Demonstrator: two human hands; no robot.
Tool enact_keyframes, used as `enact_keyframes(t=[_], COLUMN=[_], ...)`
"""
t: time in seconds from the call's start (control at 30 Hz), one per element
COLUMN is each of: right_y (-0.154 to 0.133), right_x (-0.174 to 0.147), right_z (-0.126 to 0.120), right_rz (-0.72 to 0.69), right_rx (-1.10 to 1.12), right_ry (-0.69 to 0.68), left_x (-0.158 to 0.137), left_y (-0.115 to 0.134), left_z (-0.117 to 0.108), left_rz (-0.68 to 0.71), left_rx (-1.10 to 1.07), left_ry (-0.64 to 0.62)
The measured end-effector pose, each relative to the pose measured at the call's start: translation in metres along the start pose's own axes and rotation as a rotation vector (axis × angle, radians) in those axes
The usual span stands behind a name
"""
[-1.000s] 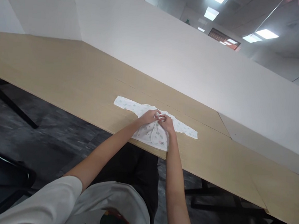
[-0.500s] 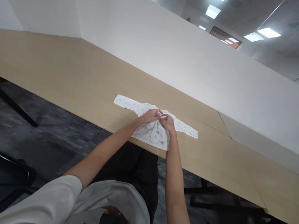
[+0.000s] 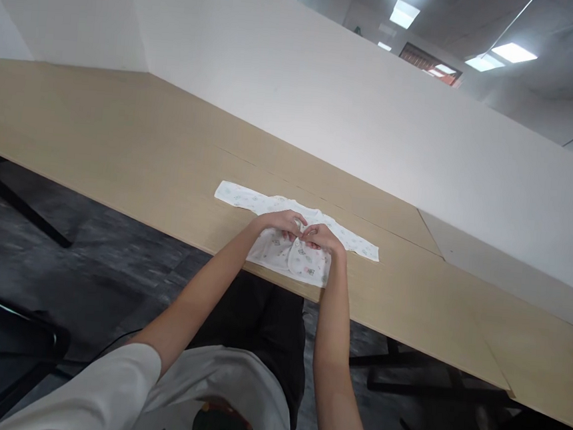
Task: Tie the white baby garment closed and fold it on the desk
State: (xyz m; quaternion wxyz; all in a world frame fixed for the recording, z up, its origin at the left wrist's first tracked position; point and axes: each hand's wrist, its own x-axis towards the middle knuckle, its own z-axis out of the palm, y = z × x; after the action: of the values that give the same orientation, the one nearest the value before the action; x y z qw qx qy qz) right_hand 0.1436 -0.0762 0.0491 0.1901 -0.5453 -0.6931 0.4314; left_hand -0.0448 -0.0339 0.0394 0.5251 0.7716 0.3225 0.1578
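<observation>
A small white baby shirt (image 3: 307,264) with a faint coloured print lies flat near the front edge of the wooden table (image 3: 122,140), its sleeves spread left and right. My left hand (image 3: 280,222) and my right hand (image 3: 322,237) meet over the middle of the shirt's front. Their fingertips pinch the cloth where the two front flaps overlap. The fingers hide what is between them.
A white partition wall (image 3: 350,113) runs along the table's far side. A black chair (image 3: 4,344) stands at the lower left, and black table legs (image 3: 402,379) show under the tabletop on the right. Dark floor lies below the table edge.
Both hands have stayed pinching the shirt's front and have shifted slightly toward me along the flaps. The shirt has kept its place.
</observation>
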Motion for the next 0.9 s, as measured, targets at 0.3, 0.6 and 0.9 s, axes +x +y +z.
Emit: enact_keyframes(t=[0.3,0.6,0.9], right_y=[-0.0084,-0.0033,-0.0085], right_x=[-0.0055,-0.003,-0.0061], right_z=[-0.0019,-0.0012,0.0007], right_rz=[0.038,-0.004,0.042], right_rx=[-0.131,-0.098,-0.036], right_ry=[-0.17,-0.143,-0.115], left_x=[0.0024,0.002,0.0005], left_y=[-0.0038,-0.0068,-0.0046], left_z=[-0.0032,-0.0006,0.0026], left_rz=[0.026,0.011,0.079], left_rx=[0.183,0.156,0.171], left_ry=[-0.08,-0.062,0.023])
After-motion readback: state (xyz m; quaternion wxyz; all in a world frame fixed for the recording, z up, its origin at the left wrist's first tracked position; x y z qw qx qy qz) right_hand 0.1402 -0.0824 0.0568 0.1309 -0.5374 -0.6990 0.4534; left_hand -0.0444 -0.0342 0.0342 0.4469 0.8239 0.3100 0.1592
